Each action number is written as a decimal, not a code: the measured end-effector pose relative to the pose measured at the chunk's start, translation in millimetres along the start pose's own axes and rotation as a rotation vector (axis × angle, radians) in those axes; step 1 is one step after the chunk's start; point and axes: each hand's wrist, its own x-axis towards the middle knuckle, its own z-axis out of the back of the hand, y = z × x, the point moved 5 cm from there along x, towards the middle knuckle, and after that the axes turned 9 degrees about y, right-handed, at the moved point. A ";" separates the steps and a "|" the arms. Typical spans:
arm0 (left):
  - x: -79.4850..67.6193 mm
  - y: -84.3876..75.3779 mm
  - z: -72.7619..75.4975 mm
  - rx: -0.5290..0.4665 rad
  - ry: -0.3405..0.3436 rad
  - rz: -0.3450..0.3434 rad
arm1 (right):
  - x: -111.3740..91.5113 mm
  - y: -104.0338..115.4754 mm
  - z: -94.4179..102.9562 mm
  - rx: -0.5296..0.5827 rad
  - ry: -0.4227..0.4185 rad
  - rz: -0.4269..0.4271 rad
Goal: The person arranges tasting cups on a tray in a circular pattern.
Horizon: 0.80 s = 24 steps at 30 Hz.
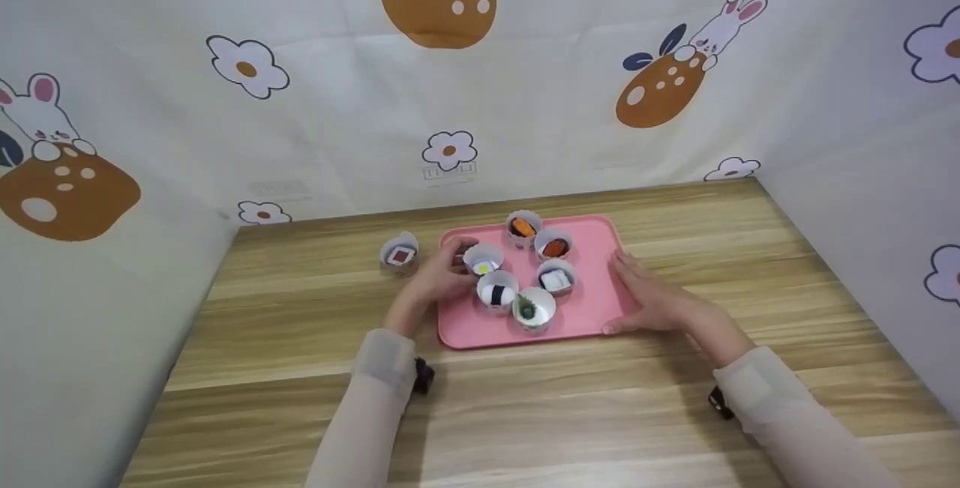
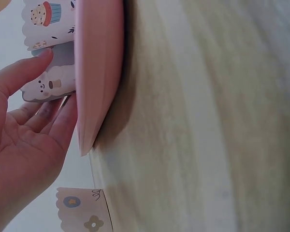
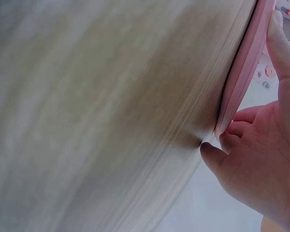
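On a pink tray point(image 1: 592, 308) stand several small paper cups, each with a piece of toy sushi or similar in it. My left hand point(image 1: 448, 272) reaches over the tray's left side and holds a paper cup point(image 1: 484, 259) with a yellow-and-white piece inside. In the left wrist view, thumb and fingers pinch this bear-printed cup point(image 2: 50, 86) close to the tray's rim. My right hand point(image 1: 649, 300) rests spread against the right edge of the tray, thumb at the near corner. Its fingers touch the rim point(image 3: 241, 72) in the right wrist view.
One more paper cup point(image 1: 400, 254), with a red-and-white piece, stands on the wooden table point(image 1: 570, 413) left of the tray. Close to the held cup are cups with a white-and-black piece point(image 1: 498, 293) and a green leafy piece point(image 1: 534, 311). A patterned curtain point(image 1: 540, 106) borders the table.
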 end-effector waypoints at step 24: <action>-16.3 -1.0 16.2 -0.090 -0.050 0.024 | -1.0 1.8 0.9 0.003 -0.009 0.008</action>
